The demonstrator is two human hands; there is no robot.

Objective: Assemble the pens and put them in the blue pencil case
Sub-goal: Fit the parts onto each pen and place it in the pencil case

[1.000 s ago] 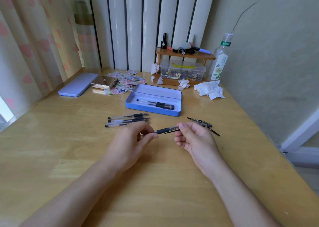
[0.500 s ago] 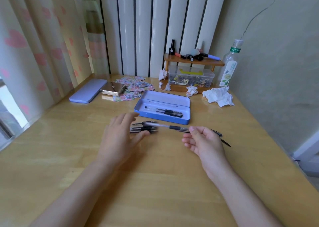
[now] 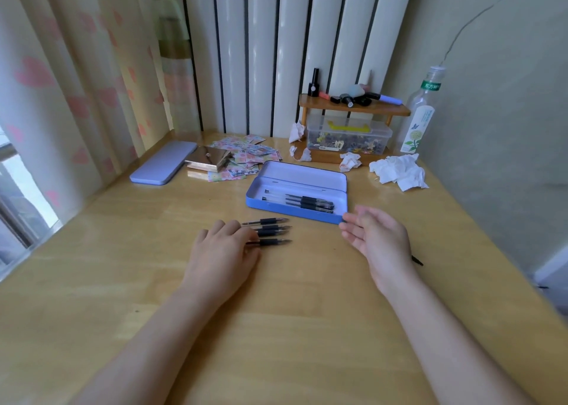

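The open blue pencil case (image 3: 310,175) lies mid-table with assembled black-grip pens (image 3: 302,202) inside it. In front of it, a short row of uncapped pens (image 3: 270,231) lies on the wood, tips pointing right. My left hand (image 3: 222,251) rests palm down over their back ends, fingertips touching the nearest pen, gripping nothing. My right hand (image 3: 376,238) hovers beside the case's near right corner, fingers spread and empty. A black pen cap (image 3: 417,260) pokes out from behind my right wrist; anything else there is hidden.
At the back left lie the case's lid (image 3: 163,166), a small gold box (image 3: 206,160) and scattered stickers (image 3: 249,154). A wooden shelf (image 3: 353,107) over a plastic box (image 3: 347,137), crumpled tissues (image 3: 398,171) and a bottle (image 3: 421,115) stand at the back right.
My right hand carried the pen to the case, let it go there and drew back open. My left hand moved forward onto the loose pens.
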